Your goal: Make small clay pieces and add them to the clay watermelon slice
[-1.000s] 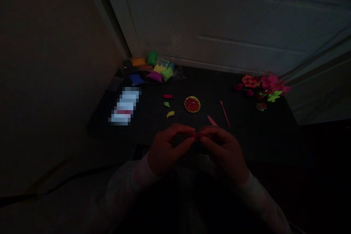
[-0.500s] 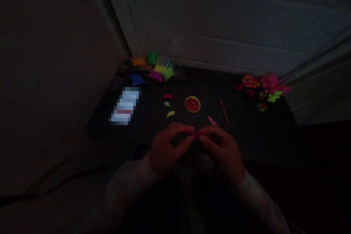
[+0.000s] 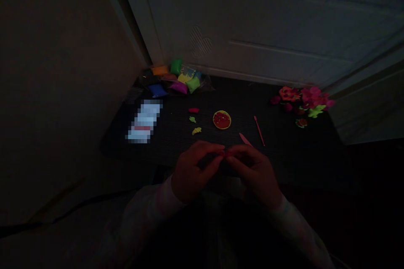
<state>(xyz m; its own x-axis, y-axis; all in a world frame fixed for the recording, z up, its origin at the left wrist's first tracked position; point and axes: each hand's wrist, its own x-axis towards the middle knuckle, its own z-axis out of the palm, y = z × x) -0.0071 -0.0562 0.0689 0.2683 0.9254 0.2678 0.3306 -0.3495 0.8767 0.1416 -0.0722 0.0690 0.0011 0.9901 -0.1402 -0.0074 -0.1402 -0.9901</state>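
My left hand and my right hand meet at the fingertips over the near edge of the dark table. Between them they pinch a small piece of red clay, mostly covered by the fingers. Just beyond lies a round clay pizza with a yellow rim, red middle and small red and green bits. Left of it are a red clay lump, a green clay piece and a yellow clay piece. A pink plastic knife, partly behind my right hand, and a thin pink modelling tool lie to the right.
Coloured clay packets are heaped at the back left. A phone-like bright panel, blurred out, lies on the left. Several pink, orange and green clay figures stand at the back right. A white door rises behind the table. Light is dim.
My fingertips shift slightly around the red clay, still pinching it between both hands. The things on the table stay where they were.
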